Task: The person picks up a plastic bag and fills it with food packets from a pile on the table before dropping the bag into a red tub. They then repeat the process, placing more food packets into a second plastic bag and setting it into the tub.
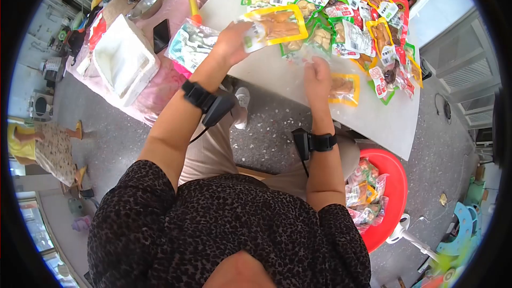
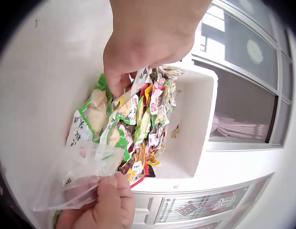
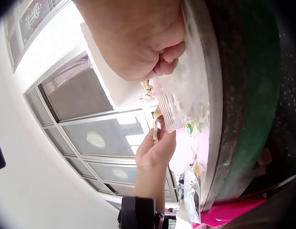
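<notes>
- Left hand (image 1: pixel 233 44): pinching a yellow-edged food pouch (image 1: pixel 280 25).
- Right hand (image 1: pixel 318 74): pinching a clear plastic bag (image 2: pixel 98 160) (limp).
- Between them — folding plastic could snag the pouch.

You can read no word or number for certain. Dark brush-style characters on the green-and-white food packet (image 2: pixel 92 115) and lettering on the red-and-white food packet (image 1: pixel 379 82) are too unclear; a barcode-like mark shows through the clear plastic bag (image 2: pixel 86 164) in your right hand (image 2: pixel 104 205).
</notes>
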A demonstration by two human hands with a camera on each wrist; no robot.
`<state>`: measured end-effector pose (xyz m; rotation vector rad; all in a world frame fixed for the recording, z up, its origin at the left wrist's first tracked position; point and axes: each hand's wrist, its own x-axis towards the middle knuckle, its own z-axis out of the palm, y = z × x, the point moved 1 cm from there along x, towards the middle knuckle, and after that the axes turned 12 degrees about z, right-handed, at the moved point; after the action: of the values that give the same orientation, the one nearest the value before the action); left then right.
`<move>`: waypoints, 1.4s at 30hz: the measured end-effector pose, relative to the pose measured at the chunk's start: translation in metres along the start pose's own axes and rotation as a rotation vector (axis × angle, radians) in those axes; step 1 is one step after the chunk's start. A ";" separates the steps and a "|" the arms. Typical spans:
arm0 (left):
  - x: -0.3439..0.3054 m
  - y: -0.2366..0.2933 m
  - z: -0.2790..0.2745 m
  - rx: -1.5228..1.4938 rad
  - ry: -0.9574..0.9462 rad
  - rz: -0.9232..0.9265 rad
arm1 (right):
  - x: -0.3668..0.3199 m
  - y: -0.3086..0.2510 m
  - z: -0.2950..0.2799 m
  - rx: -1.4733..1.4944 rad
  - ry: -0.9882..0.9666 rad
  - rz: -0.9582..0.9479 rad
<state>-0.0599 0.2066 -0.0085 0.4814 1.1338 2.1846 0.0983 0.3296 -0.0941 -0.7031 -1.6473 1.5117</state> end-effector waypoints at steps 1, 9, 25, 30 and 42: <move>-0.008 0.006 -0.005 -0.034 -0.041 -0.024 | 0.000 -0.002 0.000 0.013 0.001 0.001; -0.059 0.013 -0.003 -0.001 -0.027 -0.108 | -0.002 -0.023 -0.007 -0.025 -0.078 0.054; -0.073 -0.012 0.023 0.207 -0.011 -0.214 | -0.020 -0.077 -0.003 -0.708 0.000 -0.341; -0.076 -0.041 0.036 -0.074 -0.037 -0.256 | -0.021 -0.080 0.001 -0.739 -0.071 -0.269; -0.047 -0.089 0.046 0.756 -0.515 -0.354 | -0.020 -0.081 -0.005 -0.734 -0.054 -0.253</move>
<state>0.0325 0.2415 -0.0580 1.0010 1.5622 1.1742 0.1211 0.3046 -0.0174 -0.7874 -2.2537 0.7303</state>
